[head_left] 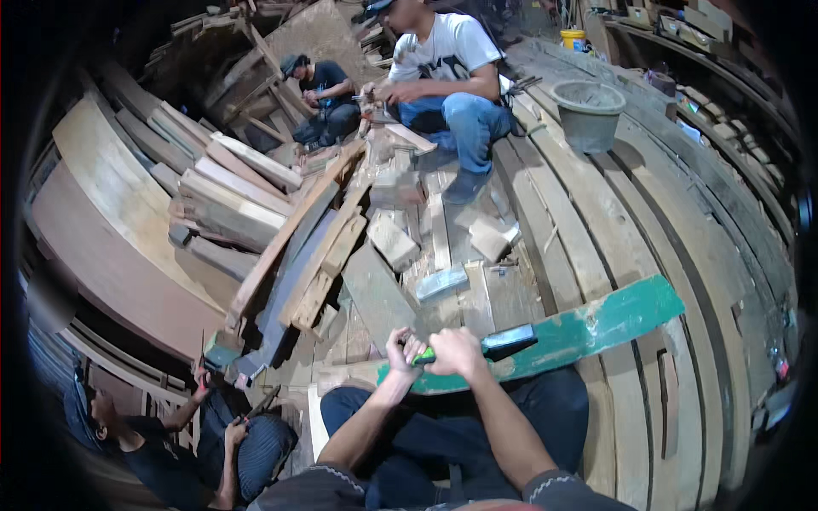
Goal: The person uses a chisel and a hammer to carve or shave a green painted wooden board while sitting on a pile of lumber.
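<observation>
At the far left, a broad curved wooden panel [119,196] leans on its edge. Below it, a seated co-worker [153,451] in dark clothing holds a thin tool upright in one hand. To the right of the panel, a stack of sawn timber [234,192] runs diagonally; beyond it, a second co-worker [328,89] in a dark shirt sits with both hands together. At lower centre, the left hand [405,351] is narrow, its fingers curled on the left end of a green-and-black handle [423,356]. Above centre, a third co-worker [447,72] in a white shirt crouches beside loose wood blocks [394,242]. The right hand [454,352] is closed over the right end of the same handle, near the left hand; the tool's working end cannot be identified. Immediately right of the right hand, a dark object [509,338] with a blue edge lies on a green-painted board [605,325]; its type cannot be determined. The board is positioned crosswise in front of the person's folded legs, below both hands, extending right over the floor planks [630,409]. Farther back, a yellow bucket [573,39] stands behind a grey bucket [588,128].
</observation>
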Tool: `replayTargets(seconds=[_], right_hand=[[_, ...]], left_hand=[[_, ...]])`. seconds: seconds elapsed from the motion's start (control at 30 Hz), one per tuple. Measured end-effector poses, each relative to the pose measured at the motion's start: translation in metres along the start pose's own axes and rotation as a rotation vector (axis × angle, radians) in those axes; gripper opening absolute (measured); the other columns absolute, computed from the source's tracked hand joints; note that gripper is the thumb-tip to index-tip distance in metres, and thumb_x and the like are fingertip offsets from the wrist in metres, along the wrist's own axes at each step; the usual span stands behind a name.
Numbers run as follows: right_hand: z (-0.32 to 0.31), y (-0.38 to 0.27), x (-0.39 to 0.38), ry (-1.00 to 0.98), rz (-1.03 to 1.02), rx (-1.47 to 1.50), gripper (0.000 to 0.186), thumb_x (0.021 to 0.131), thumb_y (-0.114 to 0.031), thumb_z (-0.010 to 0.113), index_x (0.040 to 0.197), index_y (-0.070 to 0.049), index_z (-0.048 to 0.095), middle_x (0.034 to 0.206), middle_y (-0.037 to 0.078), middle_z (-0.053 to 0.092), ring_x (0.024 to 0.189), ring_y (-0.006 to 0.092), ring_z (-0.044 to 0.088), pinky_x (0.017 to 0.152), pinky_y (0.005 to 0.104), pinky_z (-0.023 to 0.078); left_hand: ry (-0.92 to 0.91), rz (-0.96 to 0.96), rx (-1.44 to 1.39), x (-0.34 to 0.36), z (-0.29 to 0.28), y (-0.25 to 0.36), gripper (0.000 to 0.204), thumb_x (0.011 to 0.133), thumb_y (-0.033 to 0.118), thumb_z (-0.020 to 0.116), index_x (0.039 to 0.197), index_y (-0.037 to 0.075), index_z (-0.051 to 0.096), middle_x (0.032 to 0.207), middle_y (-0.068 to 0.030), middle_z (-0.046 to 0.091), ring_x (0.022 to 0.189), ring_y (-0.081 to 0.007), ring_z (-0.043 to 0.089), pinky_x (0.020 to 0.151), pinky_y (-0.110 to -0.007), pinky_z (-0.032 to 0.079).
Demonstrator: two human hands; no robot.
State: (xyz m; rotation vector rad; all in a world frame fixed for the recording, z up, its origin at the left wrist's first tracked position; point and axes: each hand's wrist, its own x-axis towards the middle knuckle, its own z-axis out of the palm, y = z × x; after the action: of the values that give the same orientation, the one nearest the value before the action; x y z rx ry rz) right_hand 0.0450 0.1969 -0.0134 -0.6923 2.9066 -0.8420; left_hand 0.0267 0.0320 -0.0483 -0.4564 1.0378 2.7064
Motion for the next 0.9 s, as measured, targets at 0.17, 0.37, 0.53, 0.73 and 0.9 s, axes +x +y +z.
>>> replayTargets(seconds=[0.17,0.37,0.53,0.73,0.9], right_hand=[[-0.016,-0.008,-0.001,0.097,0.027,0.081,0.036,0.068,-0.036,0.082,0.086,-0.006,0.074,0.083,0.019,0.073,0.083,0.0353,0.072,0.079,0.0450,0.056],[-0.021,-0.012,0.006,0.169,0.046,0.021,0.036,0.071,-0.041,0.081,0.083,-0.008,0.075,0.079,0.016,0.073,0.077,0.0314,0.073,0.072,0.0424,0.056],[-0.006,-0.010,0.011,0.154,0.038,-0.033,0.037,0.072,-0.043,0.079,0.082,-0.008,0.073,0.076,0.015,0.072,0.074,0.0307,0.073,0.068,0.0420,0.057],[-0.001,-0.023,0.015,0.128,0.041,-0.070,0.044,0.074,-0.049,0.075,0.087,-0.008,0.070,0.072,0.014,0.071,0.067,0.0310,0.072,0.060,0.0432,0.056],[0.011,-0.026,0.017,0.233,0.012,-0.102,0.051,0.073,-0.059,0.074,0.086,-0.010,0.069,0.067,0.013,0.069,0.062,0.0301,0.070,0.057,0.0438,0.054]], left_hand=[[-0.093,0.069,0.191,0.000,0.022,0.021,0.024,0.096,0.028,0.052,0.086,0.007,0.059,0.045,0.0058,0.034,0.032,-0.0087,0.029,0.046,-0.025,0.035],[-0.292,-0.004,0.229,0.012,0.041,0.038,0.021,0.099,0.025,0.048,0.097,0.006,0.057,0.041,0.0065,0.031,0.029,-0.0083,0.029,0.044,-0.026,0.035],[-0.362,-0.015,0.163,0.025,0.016,0.035,0.023,0.100,0.025,0.046,0.101,0.003,0.054,0.041,0.0060,0.029,0.029,-0.0080,0.029,0.044,-0.026,0.036],[-0.460,0.034,0.147,0.017,0.011,0.046,0.023,0.101,0.024,0.044,0.103,0.004,0.053,0.044,0.0060,0.031,0.031,-0.0072,0.030,0.045,-0.026,0.036],[-0.564,0.017,0.170,0.011,0.010,0.056,0.038,0.093,0.037,0.049,0.109,0.004,0.059,0.049,0.0035,0.033,0.037,-0.0108,0.036,0.057,-0.030,0.042]])
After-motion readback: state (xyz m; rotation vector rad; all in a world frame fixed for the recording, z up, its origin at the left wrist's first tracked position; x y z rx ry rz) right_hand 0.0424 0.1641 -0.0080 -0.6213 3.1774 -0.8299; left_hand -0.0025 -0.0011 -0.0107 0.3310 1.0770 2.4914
